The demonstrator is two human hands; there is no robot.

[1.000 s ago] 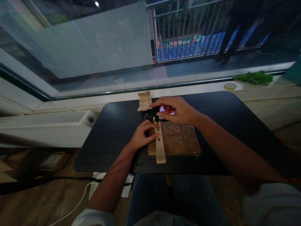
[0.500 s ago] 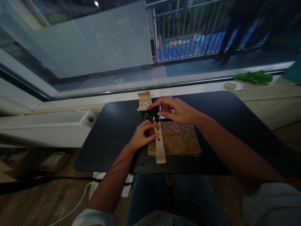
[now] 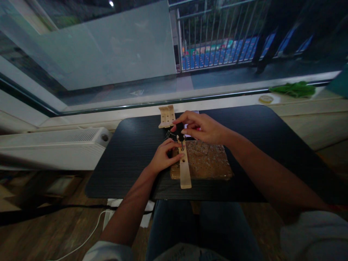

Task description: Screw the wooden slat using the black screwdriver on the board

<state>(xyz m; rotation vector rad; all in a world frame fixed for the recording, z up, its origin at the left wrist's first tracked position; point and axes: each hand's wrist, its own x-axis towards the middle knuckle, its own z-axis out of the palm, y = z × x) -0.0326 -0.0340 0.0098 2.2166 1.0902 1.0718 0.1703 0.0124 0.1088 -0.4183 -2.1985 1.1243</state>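
A pale wooden strip with holes (image 3: 185, 174) lies across the left end of a brown block wrapped in clear film (image 3: 209, 163), its near end jutting past the block. My left hand (image 3: 164, 156) is closed on the strip, thumb and fingers around its holes. Above it, my right hand (image 3: 202, 127) grips the black handle of a screwdriver (image 3: 179, 131), fingertips around the handle. The screwdriver stands upright, its shaft pointing down at a hole in the strip. Whether a screw sits under the tip is too small to tell.
Several thin screws or nails (image 3: 169, 135) lie left of the screwdriver on the black table (image 3: 122, 156). Pale wooden pieces with holes (image 3: 167, 116) stand at its back edge. A lit screen (image 3: 188, 131) is partly behind my right hand. A radiator (image 3: 54, 148) stands left.
The fingers of my right hand have shifted slightly around the screwdriver handle. My left hand, the strip and the block stay in place.
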